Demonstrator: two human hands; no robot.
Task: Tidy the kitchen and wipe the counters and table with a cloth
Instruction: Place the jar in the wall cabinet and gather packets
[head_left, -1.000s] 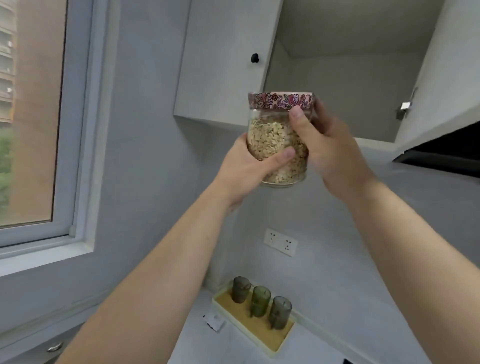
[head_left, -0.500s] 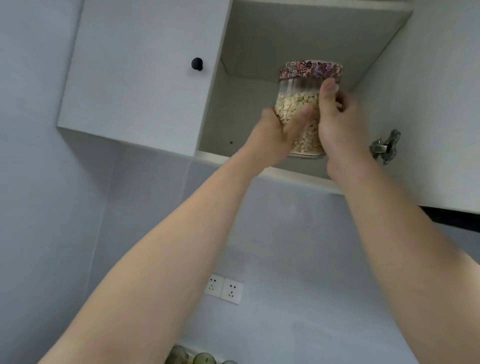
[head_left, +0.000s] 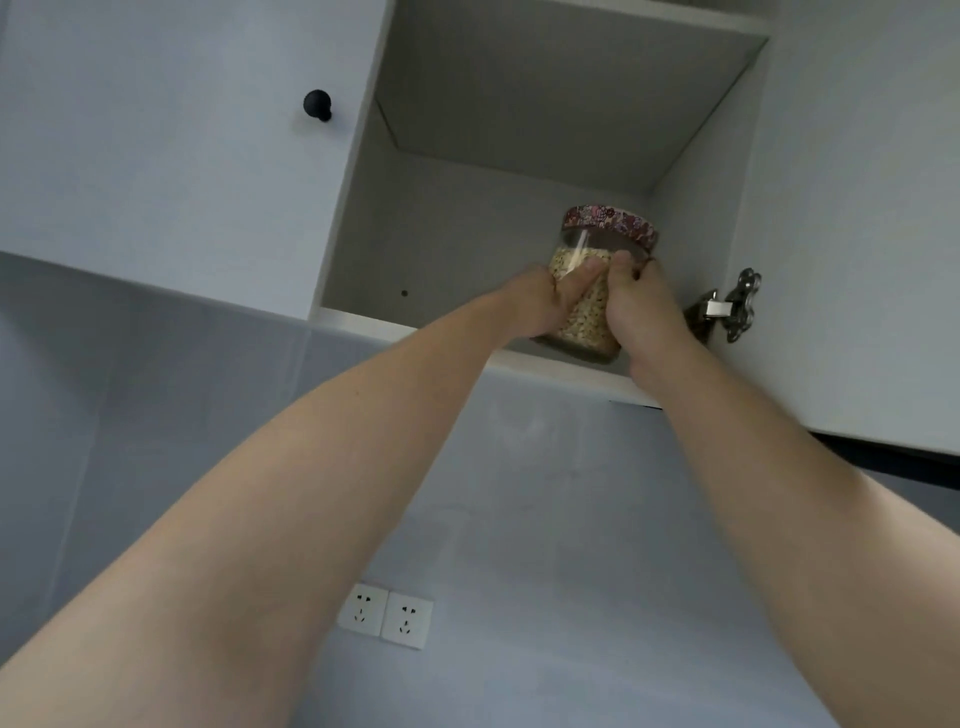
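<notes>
While oat-filled, the jar (head_left: 587, 306) wears a floral lid (head_left: 610, 222).

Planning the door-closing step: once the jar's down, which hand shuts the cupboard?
Probably right. The right hand grips the jar beside the hinge side, where the open door hangs; the left hand is farther.

Jar (head_left: 587, 306) now apparently inside cupboard (head_left: 467, 234).

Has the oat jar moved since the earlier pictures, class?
Yes. The jar has gone up and inward: earlier it was held below the open cabinet's front edge; now both hands hold it inside, at shelf level.
</notes>
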